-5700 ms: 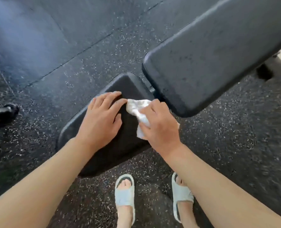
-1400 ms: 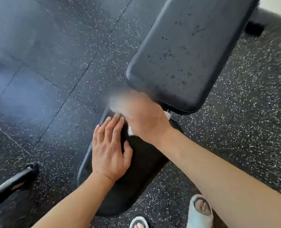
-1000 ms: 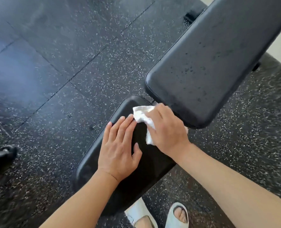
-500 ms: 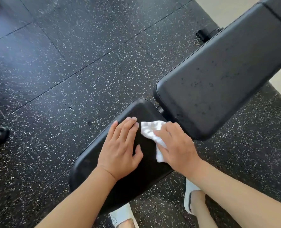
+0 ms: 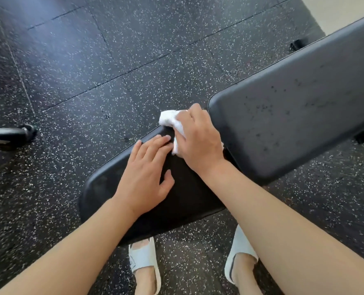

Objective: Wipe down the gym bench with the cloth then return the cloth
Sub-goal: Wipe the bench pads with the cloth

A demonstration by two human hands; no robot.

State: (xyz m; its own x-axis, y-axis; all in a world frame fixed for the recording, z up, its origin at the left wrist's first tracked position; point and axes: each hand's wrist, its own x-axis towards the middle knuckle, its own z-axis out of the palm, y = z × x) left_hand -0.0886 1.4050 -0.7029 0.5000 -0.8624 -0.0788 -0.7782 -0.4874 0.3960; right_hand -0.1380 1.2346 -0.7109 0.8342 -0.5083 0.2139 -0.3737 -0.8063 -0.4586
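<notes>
The right hand (image 5: 199,141) is closed on a white cloth (image 5: 170,120), which is bunched under the palm and fingers. The cloth is pressed at the far corner of the seat pad (image 5: 189,194), in the gap where it meets the back pad (image 5: 300,107). Part of the cloth sticks out past the knuckles over the floor (image 5: 117,50), and a small bit shows on the thumb side of the hand. How much of the cloth lies on the seat pad itself cannot be told, since the hand covers it.

The left hand (image 5: 146,177) is laid flat on the seat pad, its grip spread with the fingers straight and the thumb out to the side. Nothing is held in it. Its fingertips lie just beside the cloth and the right hand.

The back pad is tilted upward to the right and carries dark specks across its surface. The seat pad is smooth and black, with a rounded near edge.

Two feet in pale slides (image 5: 143,257) are seen below the seat pad on the black, white-flecked rubber floor. A black capped bar (image 5: 10,136) is seen at the left edge, well apart from both pads. A small black foot (image 5: 297,44) of the frame shows beyond the back pad.
</notes>
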